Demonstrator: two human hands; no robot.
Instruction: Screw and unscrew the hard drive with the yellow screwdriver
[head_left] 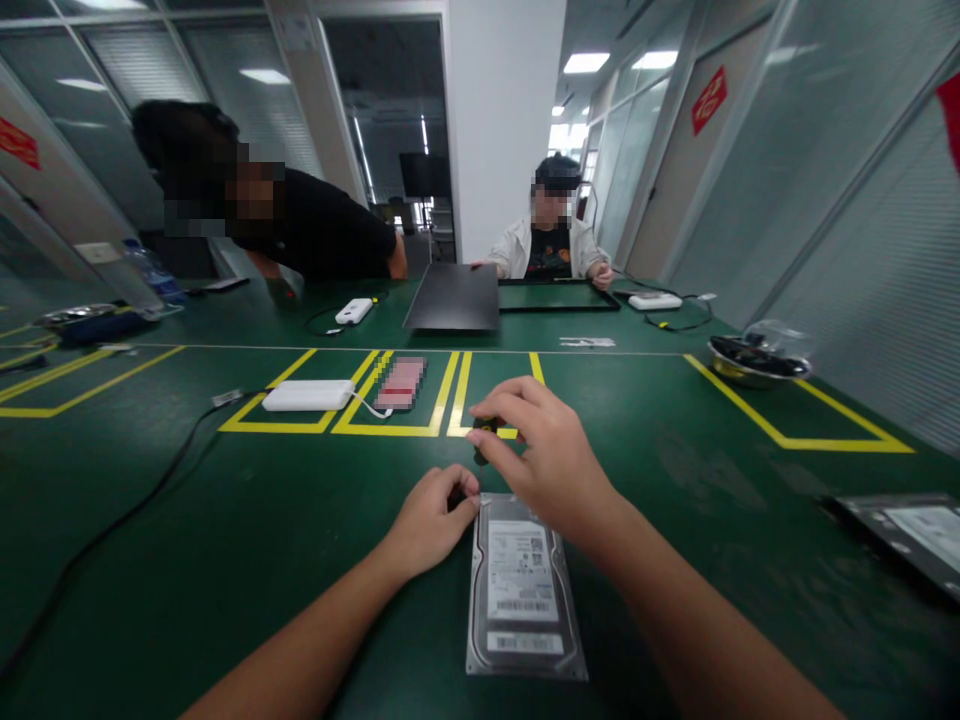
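A silver hard drive (521, 585) with white labels lies flat on the green table, between my forearms. At its far left corner is my left hand (435, 520), fingers curled and thumb and forefinger pinched together; what they hold, if anything, is too small to make out. Above the drive's far end, my right hand (544, 440) pinches a small black piece with a yellow mark (485, 426) between thumb and fingertips. Its exact kind does not show.
A white power strip (309, 395) with a black cable lies left, beside a blurred pink-red item (401, 383). A metal bowl (757, 362) stands right, and another drive (915, 535) lies near the right edge. Two people sit or lean across the table, near a dark panel (454, 298).
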